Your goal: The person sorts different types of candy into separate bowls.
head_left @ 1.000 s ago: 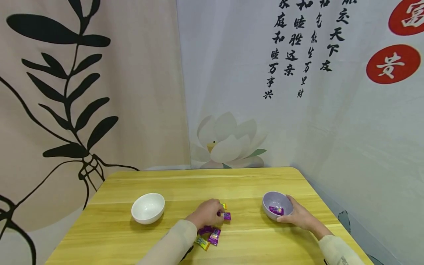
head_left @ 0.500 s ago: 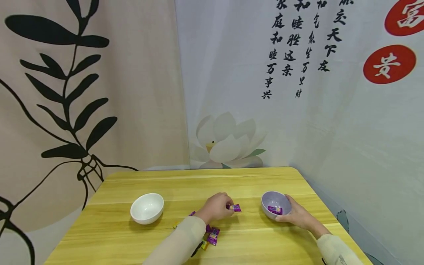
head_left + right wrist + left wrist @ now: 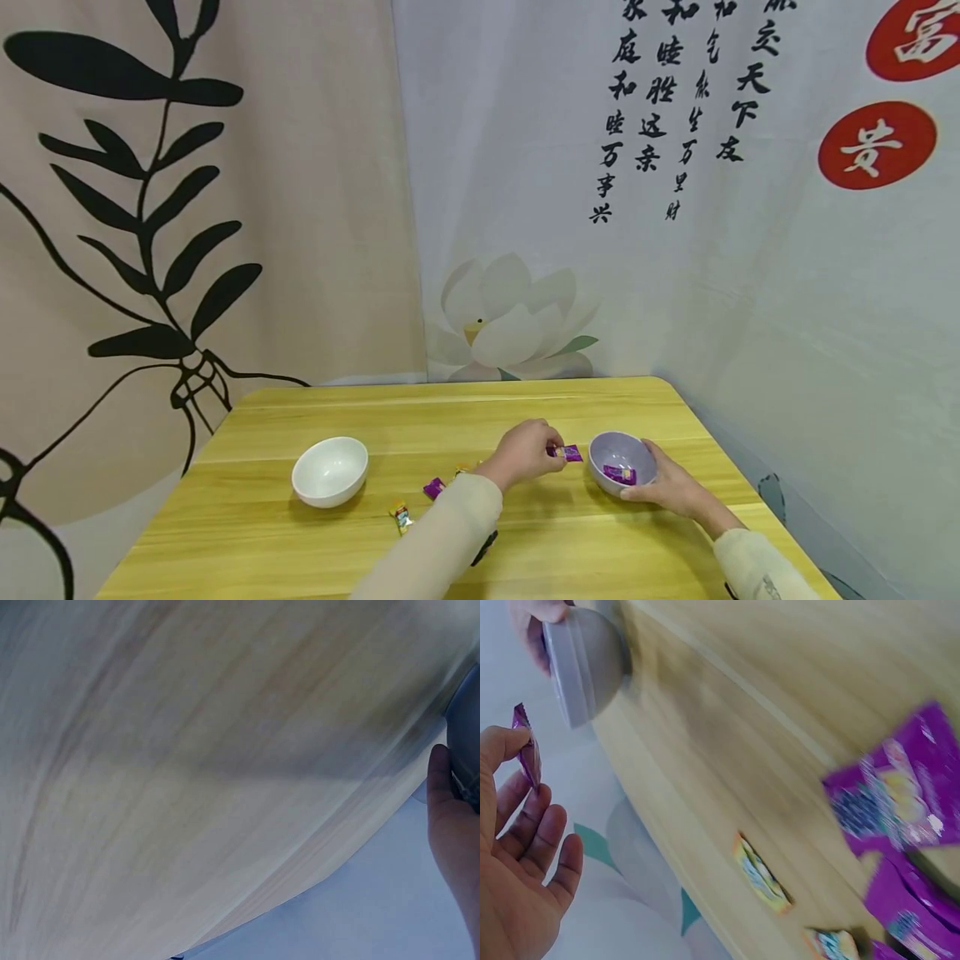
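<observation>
Left hand: the left hand (image 3: 522,455) reaches over the middle of the table; thumb and finger pinch one candy, and the remaining fingers are curved and spread apart from one another.
Held candy: the purple-wrapped candy (image 3: 572,453) is up off the table, just beside the near-left rim of the purple bowl and outside it.
Right hand: the right hand (image 3: 677,487) grips the purple bowl at its right side, thumb against the nearer wall. The right wrist view is blurred and cuts the hand off, so I cannot tell exactly where every fingertip sits.
Purple bowl: the purple bowl (image 3: 618,447) stands upright, toward the right of the table.
Bowl contents: purple-wrapped candy (image 3: 619,475) lies at the bottom.
White bowl: the white bowl (image 3: 330,472) stands upright at the left, well apart from both hands.
Loose candies: beyond and left of the left sleeve (image 3: 442,537) lie a purple packet (image 3: 433,488) and a yellow packet (image 3: 402,517); the left wrist view shows larger purple packets (image 3: 900,780) close together.
Table: the wooden table (image 3: 225,542) has a yellowish grain.
Backdrop: a beige cloth (image 3: 337,208) with a black plant print hangs beside a pale cloth (image 3: 517,183) bearing a lotus, black characters and red ovals.
</observation>
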Demonstrator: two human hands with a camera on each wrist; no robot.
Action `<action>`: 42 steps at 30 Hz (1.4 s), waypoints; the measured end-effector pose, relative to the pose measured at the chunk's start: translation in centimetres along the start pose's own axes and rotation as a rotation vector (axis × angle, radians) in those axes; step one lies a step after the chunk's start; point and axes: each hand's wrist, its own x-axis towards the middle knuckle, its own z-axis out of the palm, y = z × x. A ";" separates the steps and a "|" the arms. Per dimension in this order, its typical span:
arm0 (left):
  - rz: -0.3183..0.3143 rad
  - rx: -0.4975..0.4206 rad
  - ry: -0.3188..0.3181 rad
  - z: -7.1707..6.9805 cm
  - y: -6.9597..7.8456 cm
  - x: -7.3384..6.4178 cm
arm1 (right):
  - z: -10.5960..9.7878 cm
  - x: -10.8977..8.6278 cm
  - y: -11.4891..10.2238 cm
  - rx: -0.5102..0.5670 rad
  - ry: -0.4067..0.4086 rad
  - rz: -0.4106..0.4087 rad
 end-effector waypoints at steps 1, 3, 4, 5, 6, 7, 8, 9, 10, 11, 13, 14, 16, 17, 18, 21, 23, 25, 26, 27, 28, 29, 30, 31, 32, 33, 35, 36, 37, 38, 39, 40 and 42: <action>0.002 0.000 0.002 0.1 0.3 0.2 | 0.0 0.0 0.0 -0.001 -0.001 0.001; -0.001 -0.004 0.002 0.3 0.8 0.7 | 0.1 0.0 -0.1 0.001 -0.003 0.006; -0.001 -0.004 0.005 0.4 1.0 0.9 | 0.1 -0.1 -0.1 0.004 -0.005 0.008; -0.003 -0.003 0.007 0.5 1.3 1.1 | 0.2 -0.1 -0.2 0.006 -0.008 0.011; -0.006 -0.001 0.009 0.7 1.5 1.3 | 0.2 -0.1 -0.2 0.009 -0.010 0.013; -0.008 0.003 0.011 0.8 1.8 1.4 | 0.2 -0.1 -0.2 0.009 -0.013 0.015; -0.011 0.009 0.015 0.9 2.0 1.6 | 0.2 -0.1 -0.2 0.011 -0.015 0.016; -0.014 0.019 0.018 1.0 2.3 1.8 | 0.2 0.0 -0.2 0.010 -0.018 0.014; -0.018 0.026 0.021 1.1 2.5 2.0 | 0.3 0.0 -0.3 0.010 -0.020 0.013; -0.026 0.034 0.023 1.3 2.7 2.2 | 0.3 0.0 -0.3 0.009 -0.021 0.010; -0.042 0.053 0.027 1.5 3.3 2.5 | 0.4 0.0 -0.3 0.015 -0.028 0.009; -0.050 0.062 0.028 1.6 3.6 2.7 | 0.4 0.1 -0.2 0.019 -0.030 0.009; -0.065 0.085 0.026 1.8 4.3 3.0 | 0.5 0.1 -0.1 0.030 -0.034 0.008; -0.073 0.100 0.024 2.0 4.6 3.1 | 0.5 0.1 -0.1 0.032 -0.036 0.008; -0.076 0.117 0.024 2.1 4.9 3.3 | 0.5 0.1 -0.1 0.031 -0.038 0.010; -0.091 0.163 0.018 2.6 5.7 3.6 | 0.5 0.0 -0.1 0.027 -0.040 0.005; -0.102 0.192 0.018 2.9 6.2 3.8 | 0.4 0.0 -0.1 0.026 -0.041 0.001; -0.114 0.217 0.021 3.2 6.6 3.9 | 0.4 0.1 -0.2 0.032 -0.043 -0.011; -0.119 0.227 0.022 3.3 6.7 4.0 | 0.4 0.1 -0.2 0.035 -0.045 -0.016; -0.121 0.232 0.023 3.4 6.9 4.0 | 0.4 0.1 -0.2 0.033 -0.046 -0.021; -0.121 0.231 0.020 3.5 7.1 4.0 | 0.4 0.1 -0.3 0.031 -0.045 -0.022; -0.119 0.224 0.011 3.6 7.2 4.0 | 0.3 0.1 -0.3 0.030 -0.045 -0.023; -0.114 0.219 0.001 3.7 7.3 4.0 | 0.3 0.1 -0.3 0.029 -0.044 -0.027; -0.108 0.212 -0.009 3.7 7.4 3.9 | 0.3 0.1 -0.3 0.027 -0.044 -0.030; -0.101 0.198 -0.018 3.8 7.5 3.9 | 0.2 0.1 -0.3 0.027 -0.042 -0.032; -0.094 0.190 -0.026 3.8 7.5 3.8 | 0.2 0.1 -0.4 0.030 -0.041 -0.037; -0.080 0.184 -0.039 3.8 7.3 3.6 | 0.1 0.1 -0.4 0.030 -0.036 -0.048; -0.073 0.186 -0.037 3.7 7.1 3.5 | 0.1 0.1 -0.4 0.030 -0.033 -0.054; -0.067 0.187 -0.034 3.6 6.8 3.5 | 0.0 0.1 -0.4 0.026 -0.031 -0.058; -0.061 0.184 -0.035 3.5 6.5 3.4 | 0.0 0.1 -0.4 0.025 -0.029 -0.061; -0.057 0.180 -0.040 3.3 6.2 3.4 | 0.0 0.1 -0.4 0.023 -0.028 -0.062; -0.054 0.166 -0.045 3.2 5.9 3.3 | -0.1 0.0 -0.4 0.019 -0.025 -0.058; -0.052 0.140 -0.057 2.8 5.1 3.2 | -0.2 0.0 -0.4 0.016 -0.023 -0.052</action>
